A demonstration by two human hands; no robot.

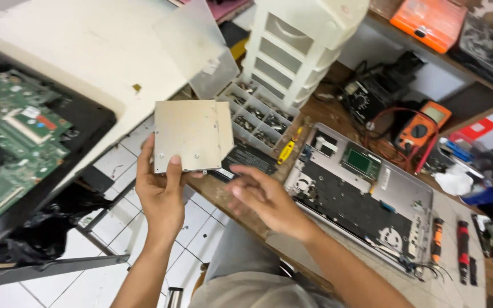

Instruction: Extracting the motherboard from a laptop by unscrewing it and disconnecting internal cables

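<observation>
My left hand holds a flat square metal drive by its lower edge, thumb on its face, lifted above the table's edge. My right hand hovers just right of it with fingers apart, holding nothing. An opened laptop base with exposed boards and a fan lies on the table to the right of my right hand.
A clear compartment box of small screws and a white drawer unit stand behind the drive. A green circuit board lies at left. An orange multimeter and screwdrivers lie at right. Tiled floor below.
</observation>
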